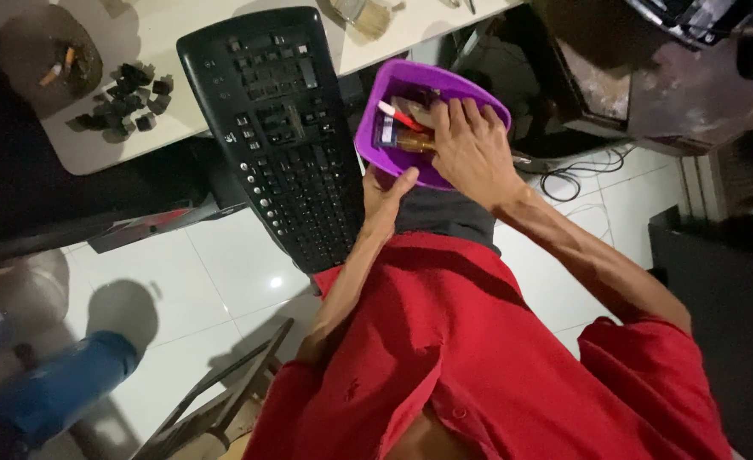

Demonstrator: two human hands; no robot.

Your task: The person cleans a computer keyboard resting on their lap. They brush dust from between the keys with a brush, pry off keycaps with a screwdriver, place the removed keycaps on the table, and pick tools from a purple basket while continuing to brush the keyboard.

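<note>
My left hand [383, 194] grips the near rim of a purple plastic tray [393, 87] and holds it up over my lap. My right hand [470, 149] reaches into the tray, fingers spread over the small things inside. Among them are a red and white stick-shaped item [398, 115] and a brownish item [415, 143]; whether the fingers close on anything is hidden. A black keyboard [283, 128] with several keys removed leans from the white table down against my lap, just left of the tray.
A pile of loose black keycaps [129, 100] lies on the white table [180, 81], beside a dark ashtray with cigarette butts [53, 53]. Cables [576, 175] trail on the white tiled floor. Another person's blue-trousered leg [70, 383] is at lower left.
</note>
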